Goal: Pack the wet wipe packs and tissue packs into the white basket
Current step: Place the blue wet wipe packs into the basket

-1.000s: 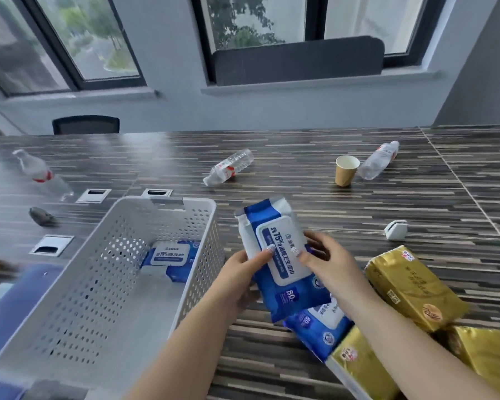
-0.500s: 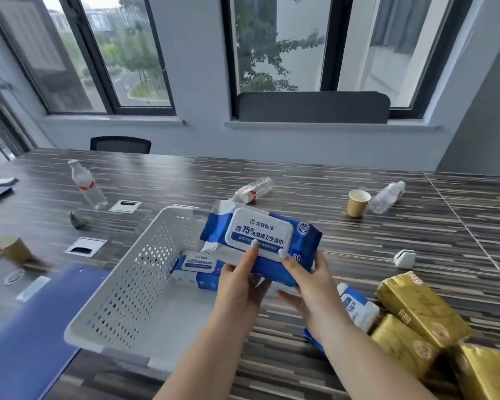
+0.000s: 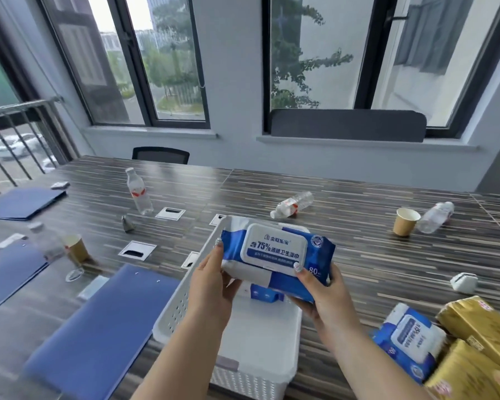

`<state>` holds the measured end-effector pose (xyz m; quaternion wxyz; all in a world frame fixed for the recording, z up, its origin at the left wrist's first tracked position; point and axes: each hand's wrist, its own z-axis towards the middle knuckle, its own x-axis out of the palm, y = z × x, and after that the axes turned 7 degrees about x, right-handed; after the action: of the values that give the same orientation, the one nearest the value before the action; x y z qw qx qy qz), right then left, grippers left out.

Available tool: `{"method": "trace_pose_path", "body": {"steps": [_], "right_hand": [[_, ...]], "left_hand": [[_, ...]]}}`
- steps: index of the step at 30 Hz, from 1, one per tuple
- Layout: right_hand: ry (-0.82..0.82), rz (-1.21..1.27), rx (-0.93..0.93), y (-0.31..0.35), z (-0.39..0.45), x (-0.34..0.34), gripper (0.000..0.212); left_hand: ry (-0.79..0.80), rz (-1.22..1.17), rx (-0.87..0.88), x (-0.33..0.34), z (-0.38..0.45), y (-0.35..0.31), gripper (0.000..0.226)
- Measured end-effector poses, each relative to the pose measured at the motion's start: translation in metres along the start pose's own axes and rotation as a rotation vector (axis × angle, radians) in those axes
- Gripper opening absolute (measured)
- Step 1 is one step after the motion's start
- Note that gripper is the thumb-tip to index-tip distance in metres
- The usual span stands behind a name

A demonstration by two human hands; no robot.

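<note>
Both hands hold a blue and white wet wipe pack (image 3: 274,252) flat, label up, above the far half of the white basket (image 3: 173,310). My left hand (image 3: 211,280) grips its left end and my right hand (image 3: 321,290) its right end. Under it, inside the basket, part of another blue wet wipe pack (image 3: 264,294) shows. On the table at the right lie a third wet wipe pack (image 3: 410,342) and gold tissue packs (image 3: 479,321), (image 3: 468,373).
Blue folders (image 3: 98,333) lie left of the basket. Paper cups (image 3: 405,225), (image 3: 76,249), an upright water bottle (image 3: 139,192) and lying bottles (image 3: 293,204), (image 3: 435,217) are scattered on the striped table (image 3: 373,255). A small white object (image 3: 463,282) sits at right.
The view has swung left and up. Both hands have carried the wet wipe pack leftward from beside the basket to above it and turned it flat with its label up.
</note>
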<state>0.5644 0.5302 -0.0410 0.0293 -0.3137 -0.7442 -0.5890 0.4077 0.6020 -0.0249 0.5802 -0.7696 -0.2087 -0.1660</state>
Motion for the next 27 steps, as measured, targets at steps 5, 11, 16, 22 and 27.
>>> {"method": "trace_pose_path", "body": {"steps": [5,11,16,22,27], "right_hand": [[0.004,-0.042,-0.014,-0.014,0.002,0.023,0.048],[0.018,-0.009,-0.014,-0.026,0.004,0.038,0.062],[-0.035,0.019,0.000,-0.032,0.007,0.045,0.059],[-0.119,0.067,0.045,-0.036,0.023,0.050,0.041],[-0.176,0.055,0.117,-0.049,0.044,0.061,0.041]], "left_hand": [[-0.032,0.091,0.018,-0.030,0.013,-0.019,0.027],[-0.021,0.082,-0.051,-0.051,0.038,-0.032,0.016],[0.019,0.028,-0.130,-0.054,0.049,-0.031,0.029],[0.056,-0.201,-0.285,-0.051,0.038,-0.013,0.047],[0.041,-0.228,-0.350,-0.050,0.040,-0.002,0.040]]}}
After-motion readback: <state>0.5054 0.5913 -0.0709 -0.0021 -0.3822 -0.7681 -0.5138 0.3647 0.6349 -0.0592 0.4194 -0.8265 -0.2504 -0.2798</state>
